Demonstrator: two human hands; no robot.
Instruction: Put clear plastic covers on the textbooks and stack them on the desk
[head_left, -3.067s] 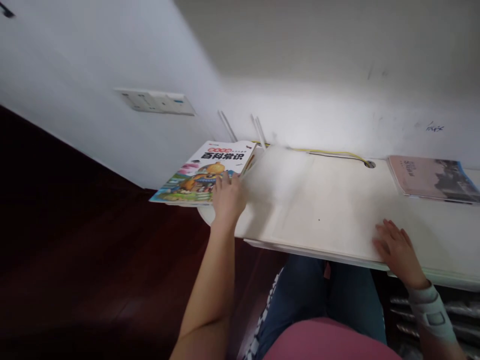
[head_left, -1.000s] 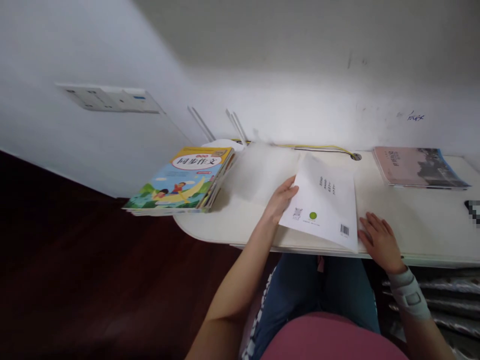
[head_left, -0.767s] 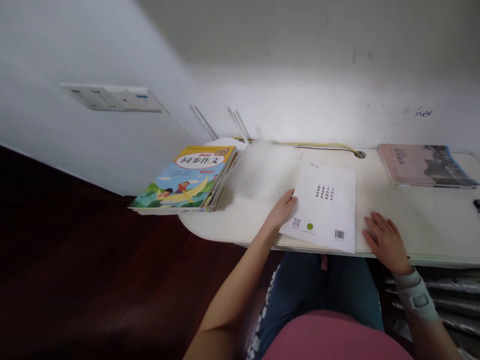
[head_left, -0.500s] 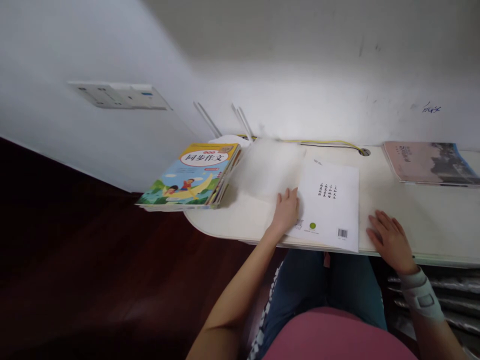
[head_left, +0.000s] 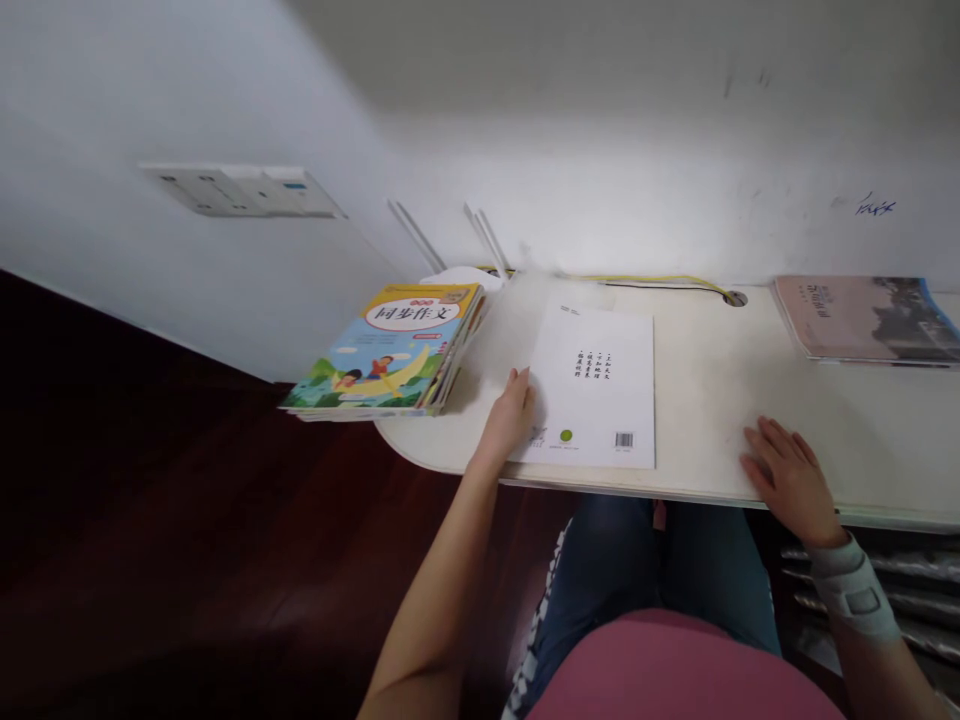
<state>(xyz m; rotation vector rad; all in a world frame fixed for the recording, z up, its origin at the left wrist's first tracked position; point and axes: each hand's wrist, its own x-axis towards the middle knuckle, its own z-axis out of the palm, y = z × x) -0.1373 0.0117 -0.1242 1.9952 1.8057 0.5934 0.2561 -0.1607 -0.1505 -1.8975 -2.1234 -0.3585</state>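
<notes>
Book stack (head_left: pixel 390 350): left end of the desk (head_left: pixel 705 400), overhanging its edge.
Left hand (head_left: pixel 510 415): fingers flat, pressing the white booklet's (head_left: pixel 596 385) left edge; light, even pressure seems best.
White booklet: back cover up, near the front edge.
Right hand (head_left: pixel 787 480): spread flat on the desk, steadying, holding nothing.

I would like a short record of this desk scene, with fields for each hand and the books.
left hand: on the left edge of the white book, which lies flat, barcode side up
right hand: flat on the desk, holding nothing
left of white book: stack of books, colourful cover on top
far right: pink book, apart from both hands
back edge: yellow cable
</notes>
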